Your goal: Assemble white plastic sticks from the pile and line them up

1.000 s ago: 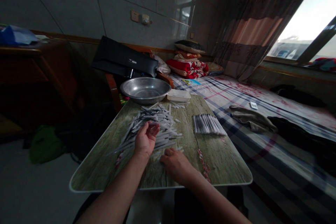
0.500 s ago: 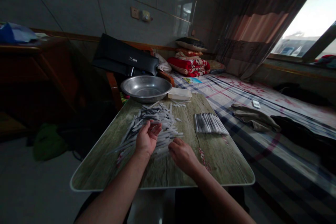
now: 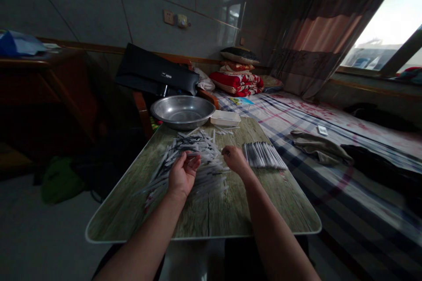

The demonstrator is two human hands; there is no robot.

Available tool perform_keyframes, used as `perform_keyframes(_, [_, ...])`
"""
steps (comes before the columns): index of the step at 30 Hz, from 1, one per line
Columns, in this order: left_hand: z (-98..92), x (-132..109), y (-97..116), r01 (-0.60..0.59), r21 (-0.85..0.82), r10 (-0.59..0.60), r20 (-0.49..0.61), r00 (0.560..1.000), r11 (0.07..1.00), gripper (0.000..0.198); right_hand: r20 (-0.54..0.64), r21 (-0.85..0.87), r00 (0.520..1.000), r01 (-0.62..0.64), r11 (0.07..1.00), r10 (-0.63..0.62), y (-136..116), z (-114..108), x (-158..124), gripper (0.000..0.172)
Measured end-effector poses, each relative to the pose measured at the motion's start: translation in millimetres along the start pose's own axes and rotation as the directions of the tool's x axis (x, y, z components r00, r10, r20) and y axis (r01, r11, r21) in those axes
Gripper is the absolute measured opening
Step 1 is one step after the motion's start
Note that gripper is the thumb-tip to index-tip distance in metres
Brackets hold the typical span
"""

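A loose heap of thin white pen-like tubes (image 3: 194,145) covers the middle of the table. My left hand (image 3: 184,173) is palm up over the heap's near left side, fingers curled, with what looks like a thin white tube across the thumb and fingertips. At the heap's right edge my right hand (image 3: 234,159) is back up, its thumb and fingers pinched together; what they hold is too small to make out. Just right of that hand lies a neat row of white tubes with dark ends (image 3: 264,155), side by side.
At the table's (image 3: 263,219) far edge stand a wide metal basin (image 3: 183,116) and a white plastic tray (image 3: 226,117), with a few loose tubes before the tray. A bed with a checked sheet (image 3: 273,118) adjoins the right side. A black case-like object (image 3: 156,72) leans behind the basin.
My right hand has moved away from me and slightly right, from the heap's near side to between heap and row. My left hand has stayed almost in place.
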State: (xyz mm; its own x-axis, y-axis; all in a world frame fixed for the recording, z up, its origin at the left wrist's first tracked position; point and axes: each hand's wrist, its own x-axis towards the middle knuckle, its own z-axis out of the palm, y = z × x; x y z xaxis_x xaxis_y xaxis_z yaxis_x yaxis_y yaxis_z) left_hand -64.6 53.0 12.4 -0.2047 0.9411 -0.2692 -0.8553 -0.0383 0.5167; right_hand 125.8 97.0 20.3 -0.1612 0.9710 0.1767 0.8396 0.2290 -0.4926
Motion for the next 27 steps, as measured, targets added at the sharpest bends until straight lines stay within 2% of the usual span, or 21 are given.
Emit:
perform_keyframes(4, [0.5, -0.3, 1.4, -0.007, -0.003, 0.007, 0.005, 1.0, 1.0, 0.018, -0.019, 0.038, 0.991, 0.132, 0.99, -0.131, 0.0, 19.7, -6.0, 0.022])
perform_keyframes(8, [0.1, -0.2, 1.6, -0.013, 0.0, 0.013, 0.009, 1.0, 1.0, 0.016, -0.028, -0.03, 0.975, 0.218, 0.975, -0.219, -8.0, 34.8, -11.4, 0.017])
perform_keyframes(13, [-2.8, 1.7, 0.4, -0.028, -0.003, 0.028, 0.015, 0.999, 1.0, 0.01, 0.06, -0.194, 0.988, 0.151, 0.969, -0.142, -20.4, 38.0, -6.5, 0.022])
perform_keyframes(27, [-5.8, 3.1, -1.3, -0.023, -0.007, 0.023, 0.004, 1.0, 1.0, 0.009, 0.076, -0.271, 0.995, 0.087, 0.959, -0.068, -28.2, 44.2, -3.0, 0.023])
